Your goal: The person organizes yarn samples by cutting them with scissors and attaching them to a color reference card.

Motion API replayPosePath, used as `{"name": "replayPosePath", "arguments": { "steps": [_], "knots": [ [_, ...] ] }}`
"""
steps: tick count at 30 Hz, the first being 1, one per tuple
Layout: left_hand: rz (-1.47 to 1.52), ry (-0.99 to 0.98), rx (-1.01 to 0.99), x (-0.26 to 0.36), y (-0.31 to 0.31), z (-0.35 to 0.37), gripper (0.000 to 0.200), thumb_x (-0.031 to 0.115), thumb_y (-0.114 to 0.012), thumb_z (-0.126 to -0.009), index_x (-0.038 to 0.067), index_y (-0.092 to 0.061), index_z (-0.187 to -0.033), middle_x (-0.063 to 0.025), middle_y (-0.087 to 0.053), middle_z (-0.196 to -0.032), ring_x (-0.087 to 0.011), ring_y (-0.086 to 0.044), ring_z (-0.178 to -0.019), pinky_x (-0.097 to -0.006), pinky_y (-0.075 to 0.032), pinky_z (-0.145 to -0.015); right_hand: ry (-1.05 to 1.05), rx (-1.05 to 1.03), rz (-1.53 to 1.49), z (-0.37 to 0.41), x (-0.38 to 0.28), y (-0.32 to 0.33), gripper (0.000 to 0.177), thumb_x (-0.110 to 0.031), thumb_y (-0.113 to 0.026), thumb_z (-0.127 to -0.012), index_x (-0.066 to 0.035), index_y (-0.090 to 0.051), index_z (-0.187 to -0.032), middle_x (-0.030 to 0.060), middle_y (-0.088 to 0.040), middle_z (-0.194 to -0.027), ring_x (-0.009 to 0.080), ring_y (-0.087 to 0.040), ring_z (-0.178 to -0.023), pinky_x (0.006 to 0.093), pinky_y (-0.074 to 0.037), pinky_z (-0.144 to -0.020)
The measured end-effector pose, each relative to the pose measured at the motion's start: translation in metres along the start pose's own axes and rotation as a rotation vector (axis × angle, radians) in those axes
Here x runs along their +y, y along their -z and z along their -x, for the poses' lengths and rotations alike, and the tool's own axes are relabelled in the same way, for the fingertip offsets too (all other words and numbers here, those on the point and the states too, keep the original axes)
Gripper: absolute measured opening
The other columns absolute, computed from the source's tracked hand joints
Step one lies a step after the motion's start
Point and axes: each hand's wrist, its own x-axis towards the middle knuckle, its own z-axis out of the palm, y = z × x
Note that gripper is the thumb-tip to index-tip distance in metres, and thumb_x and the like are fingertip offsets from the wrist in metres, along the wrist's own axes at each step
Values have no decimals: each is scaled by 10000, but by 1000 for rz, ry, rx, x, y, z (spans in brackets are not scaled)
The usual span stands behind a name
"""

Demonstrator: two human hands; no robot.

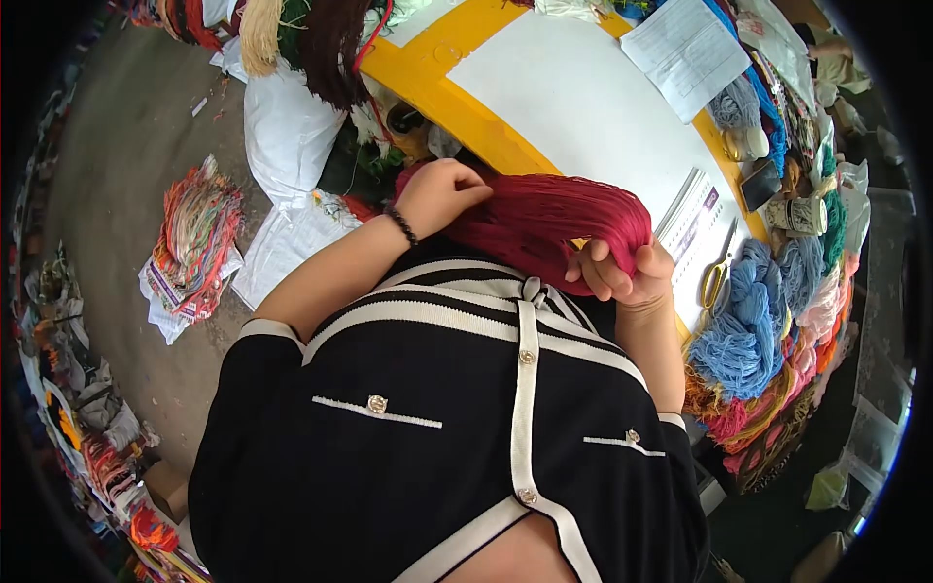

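A hank of dark red yarn (544, 219) stretches between my two hands, just above the edge of the table and in front of my body. My right hand (627, 272) grips its right end, with curled fingers passing into the loop and the thumb on the outside. At the other end, my left hand (447, 199), with a dark bead bracelet on the wrist, is closed with its fingertips pinching strands. Part of the hank behind the left hand is hidden.
A white table (564, 87) with yellow edges holds printed sheets (685, 53), yellow-handled scissors (716, 282), blue yarn (743, 325) and a patterned cup (797, 216). Dark maroon hanks (330, 49) hang over its left side. White sacks (287, 126) and a multicoloured yarn bundle (199, 238) lie on the floor.
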Motion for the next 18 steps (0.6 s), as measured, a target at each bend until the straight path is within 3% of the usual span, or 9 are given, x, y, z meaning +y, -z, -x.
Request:
{"name": "replayPosePath", "arguments": {
  "steps": [5, 6, 8, 9, 11, 12, 13, 15, 18],
  "knots": [
    [-215, -155, -189, 7, -11, -14, 180, 180, -623, -836, 11, -647, -778, -111, -609, -771, -208, -601, -728, -329, -475, -677, 4, 89, 127, -11, -4, -11, 441, -352, -612, -865, 29, -593, -1085, -1, -505, -532, 177, -509, -517, 405, -480, -820],
    [-217, -161, -193, 2, -10, -18, 180, 180, -623, -836, 11, -647, -778, -111, -609, -771, -208, -601, -728, -329, -475, -677, 21, 131, 118, -8, -7, -9, 385, -328, -595, -881, -4, -582, -1088, -15, -496, -560, 170, -512, -582, 407, -458, -875],
    [146, -64, 61, -17, 0, -23, 208, 239, -604, -846, 37, -655, -848, -107, -613, -762, -208, -596, -693, -340, -473, -617, 130, 269, 13, -6, -9, -6, 343, -308, -579, -894, -25, -575, -1087, -24, -491, -583, 164, -515, -626, 408, -436, -912],
    [545, 344, -12, 3, 33, -21, 188, 241, -589, -862, 61, -635, -890, -62, -593, -753, -138, -560, -655, -279, -449, -559, 230, 402, -98, -5, -10, -6, 301, -288, -563, -908, -45, -568, -1086, -32, -486, -605, 159, -518, -669, 409, -415, -948],
    [1493, 499, 63, -53, 71, -39, 124, 136, -537, -887, 39, -557, -962, -32, -565, -773, -60, -526, -637, -206, -432, -529, 348, 565, -165, -10, -14, 2, 235, -236, -524, -933, -79, -547, -1106, -40, -506, -667, 160, -555, -772, 426, -377, -1001],
    [1932, 483, -71, -71, 101, -38, 128, 106, -502, -901, 11, -517, -985, -46, -575, -817, -71, -545, -655, -218, -451, -534, 385, 561, -200, -10, -15, 11, 236, -227, -529, -931, -82, -543, -1117, -35, -543, -701, 174, -573, -845, 439, -365, -1019],
    [1992, 396, 9, -92, 121, -35, 119, 110, -493, -912, 4, -512, -963, -51, -589, -856, -95, -569, -667, -228, -470, -546, 423, 552, -234, -10, -17, 17, 240, -219, -533, -928, -86, -540, -1127, -30, -580, -734, 188, -591, -918, 453, -352, -1037],
    [1522, 422, 495, -61, 136, -26, 113, 151, -494, -940, 42, -524, -949, -20, -604, -836, -106, -576, -656, -225, -480, -553, 438, 596, -225, -22, -19, 11, 242, -213, -540, -924, -88, -539, -1131, -22, -615, -787, 206, -586, -987, 464, -335, -1054],
    [1318, 408, 87, -4, 115, -11, 123, 224, -535, -943, 115, -554, -889, 37, -539, -708, -52, -524, -618, -173, -426, -504, 458, 582, -235, -39, -13, 4, 318, -200, -557, -912, -83, -503, -1203, 27, -661, -1044, 270, -520, -1171, 486, -300, -1082]
  ]
}}
